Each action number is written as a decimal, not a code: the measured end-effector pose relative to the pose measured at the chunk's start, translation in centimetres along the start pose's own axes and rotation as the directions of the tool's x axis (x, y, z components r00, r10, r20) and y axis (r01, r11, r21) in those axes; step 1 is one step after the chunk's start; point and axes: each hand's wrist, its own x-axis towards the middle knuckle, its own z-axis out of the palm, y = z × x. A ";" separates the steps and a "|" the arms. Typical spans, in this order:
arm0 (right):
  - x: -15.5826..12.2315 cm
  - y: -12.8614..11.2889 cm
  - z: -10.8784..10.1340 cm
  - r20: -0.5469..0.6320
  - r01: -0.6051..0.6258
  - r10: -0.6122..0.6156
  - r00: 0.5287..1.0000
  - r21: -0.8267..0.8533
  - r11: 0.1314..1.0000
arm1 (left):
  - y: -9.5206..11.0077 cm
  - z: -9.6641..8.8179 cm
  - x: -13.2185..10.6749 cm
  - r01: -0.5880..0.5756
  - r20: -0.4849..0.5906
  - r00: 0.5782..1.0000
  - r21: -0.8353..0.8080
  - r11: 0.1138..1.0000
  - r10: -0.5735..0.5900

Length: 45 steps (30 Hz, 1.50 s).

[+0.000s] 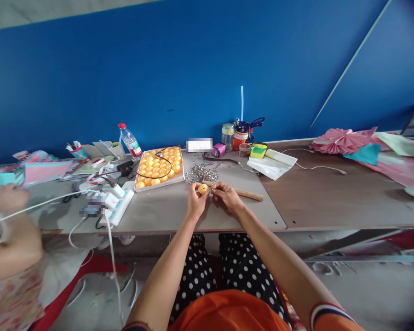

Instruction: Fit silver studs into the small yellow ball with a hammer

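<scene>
Between the fingers of my left hand (196,202) is an orange ball (203,188) with a small dark spot on its surface. Just to the right, my right hand (227,195) is pinched closed at the fingertips; a tiny thing seems to be there, too small to name. Behind the hands lies a heap of small shiny metal pieces (207,173). A wooden stick (250,195) rests on the table beside my right hand. To the left, a white tray (184,171) holds rows of similar orange balls, with a dark cable across them.
A white power strip (122,207) with plugs and cables sits at left, near a co-worker's arm (14,230). Along the blue wall stand a water bottle (129,140), a jar (227,137) and a red cup (240,140). White paper (274,164) and pink folded paper (341,140) lie right.
</scene>
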 end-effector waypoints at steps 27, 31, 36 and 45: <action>0.3 0.6 -0.3 -0.007 0.001 -0.001 1.000 -0.005 1.000 | 0.9 0.0 -0.2 0.003 0.081 0.997 0.029 1.000 -0.006; 0.3 0.6 -0.4 -0.007 -0.013 0.013 1.000 -0.015 1.000 | 0.7 0.0 -0.2 0.003 0.089 0.996 0.048 0.999 -0.007; 0.2 0.5 -0.3 -0.006 -0.013 0.013 1.000 -0.017 1.000 | 1.0 0.0 -0.2 0.006 0.095 0.995 0.056 0.998 -0.011; 0.2 0.4 -0.2 -0.012 0.006 -0.007 1.000 -0.054 0.999 | 1.0 -0.1 -0.2 -0.021 0.093 0.996 0.102 0.995 0.011</action>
